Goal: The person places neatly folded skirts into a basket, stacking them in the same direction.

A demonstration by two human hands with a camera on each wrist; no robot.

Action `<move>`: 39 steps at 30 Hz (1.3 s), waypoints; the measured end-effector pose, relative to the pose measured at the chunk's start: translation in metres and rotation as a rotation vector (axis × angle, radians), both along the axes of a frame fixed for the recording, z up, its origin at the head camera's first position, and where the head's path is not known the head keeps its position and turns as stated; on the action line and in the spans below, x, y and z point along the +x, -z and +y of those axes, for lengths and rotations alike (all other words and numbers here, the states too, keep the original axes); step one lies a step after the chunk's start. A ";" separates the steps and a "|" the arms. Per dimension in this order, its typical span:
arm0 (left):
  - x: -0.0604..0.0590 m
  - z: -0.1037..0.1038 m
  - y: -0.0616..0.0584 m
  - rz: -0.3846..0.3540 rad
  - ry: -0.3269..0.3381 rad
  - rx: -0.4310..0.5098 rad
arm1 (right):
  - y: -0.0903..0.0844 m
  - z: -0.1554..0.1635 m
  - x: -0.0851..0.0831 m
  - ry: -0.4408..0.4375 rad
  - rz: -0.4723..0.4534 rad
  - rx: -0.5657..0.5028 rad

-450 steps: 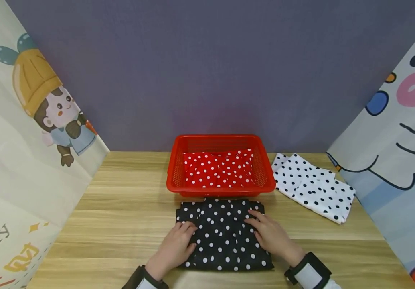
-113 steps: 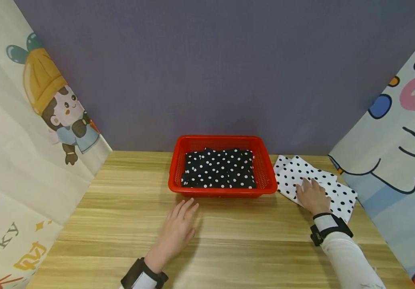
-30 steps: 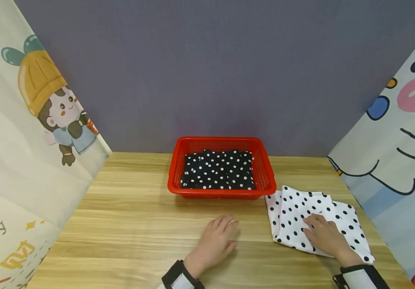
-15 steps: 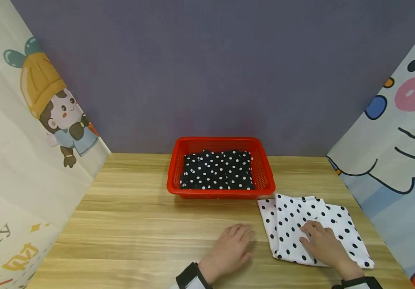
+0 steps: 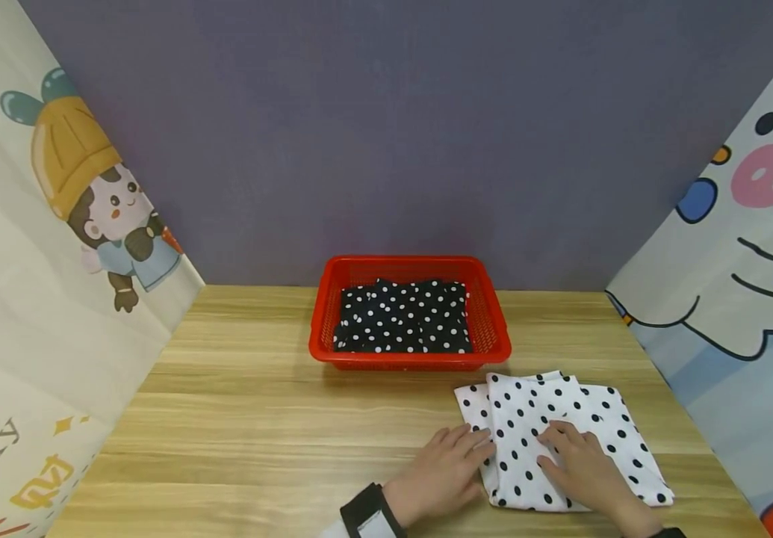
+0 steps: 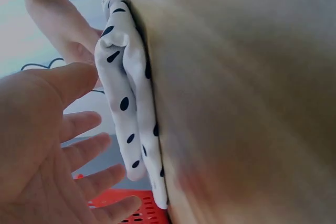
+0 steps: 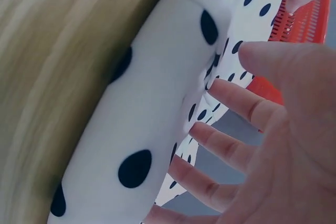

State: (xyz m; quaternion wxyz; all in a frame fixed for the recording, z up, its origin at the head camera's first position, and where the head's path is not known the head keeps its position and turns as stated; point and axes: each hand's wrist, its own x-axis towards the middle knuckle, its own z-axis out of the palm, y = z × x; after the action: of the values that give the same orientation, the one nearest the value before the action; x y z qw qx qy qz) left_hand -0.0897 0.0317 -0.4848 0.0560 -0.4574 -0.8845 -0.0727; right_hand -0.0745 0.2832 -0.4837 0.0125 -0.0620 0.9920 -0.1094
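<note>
Fingers are lying loosely spread and relaxed on both hands. The left hand (image 5: 440, 478) is resting nearer the person than the basket (image 5: 409, 360), and the right hand (image 5: 581, 463) is resting on that same side, farther to the basket's right. A grey wall (image 5: 359, 149) is standing behind the basket. The table (image 5: 245, 403) is supporting the basket and extending to either side of it. The white cloth (image 5: 547, 400), black-dotted and folded in layers, is lying in front of the basket and to its right. The left fingertips are overlapping the cloth's left edge; whether they are pressing on it, the views are not making clear. The right fingertips are touching its upper face. The black cloth (image 5: 399, 317), white-dotted, is lying inside the basket. A black band (image 5: 359, 504) is encircling the left wrist, in front of the basket.
</note>
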 end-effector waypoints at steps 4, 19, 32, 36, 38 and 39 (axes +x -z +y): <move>-0.004 0.001 -0.005 -0.012 0.019 -0.036 | -0.001 -0.006 0.000 -0.012 -0.023 0.002; -0.010 -0.005 -0.019 -0.116 -0.005 -0.178 | -0.004 -0.030 0.000 -0.065 0.000 -0.024; -0.012 -0.011 -0.023 -0.231 -0.067 -0.209 | -0.004 -0.035 0.001 -0.050 -0.044 -0.042; -0.015 -0.018 -0.024 -0.283 -0.057 -0.182 | -0.005 -0.031 0.001 0.008 -0.047 -0.085; -0.015 -0.022 -0.024 -0.283 -0.056 -0.174 | -0.004 -0.028 0.000 0.034 -0.017 -0.081; -0.016 -0.024 -0.024 -0.289 -0.058 -0.171 | -0.004 -0.026 0.000 0.046 0.008 -0.076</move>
State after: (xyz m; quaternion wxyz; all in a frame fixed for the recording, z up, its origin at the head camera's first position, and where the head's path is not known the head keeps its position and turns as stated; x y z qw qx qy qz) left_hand -0.1053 0.0076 -0.4603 -0.1090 -0.4196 -0.8991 -0.0606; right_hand -0.0743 0.2568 -0.4795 0.0035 -0.0401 0.9883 -0.1472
